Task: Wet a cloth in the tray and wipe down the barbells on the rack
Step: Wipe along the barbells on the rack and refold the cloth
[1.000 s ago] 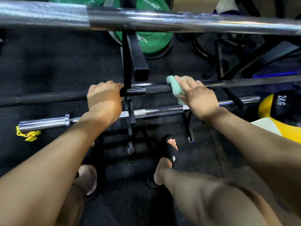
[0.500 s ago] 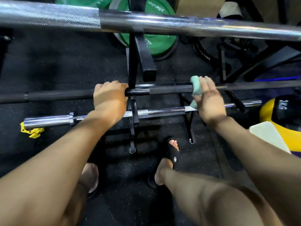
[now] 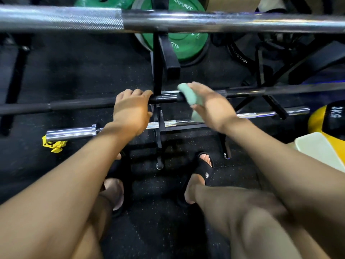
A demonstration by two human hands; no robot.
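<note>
Under you spreads the black speckled rubber floor point(image 3: 56, 71), and on it stands the black steel barbell rack point(image 3: 158, 58), its upright post rising between your two arms. Nearest your head, a thick chrome barbell with knurled grip point(image 3: 74, 19) crosses the whole view along the rack's top. Below it lies the matte black barbell point(image 3: 74, 105), and lower again, near the rack's foot, a slim chrome barbell with a collared sleeve point(image 3: 71, 132). Behind the post leans a green round bumper plate point(image 3: 177, 43); at the floor's right edge sits a yellow and black weighted ball point(image 3: 328, 118), with a pale flat tray corner point(image 3: 317, 148) just in front of it. Your left hand point(image 3: 130, 109) curls over the black bar just left of the post, fingers wrapped round it. Your right hand point(image 3: 211, 105) presses a pale green folded cloth point(image 3: 188, 96) around that same bar just right of the post, fingers closed over the cloth; it is blurred. A yellow plastic collar clip point(image 3: 54, 145) lies on the floor beneath the slim bar's left end.
</note>
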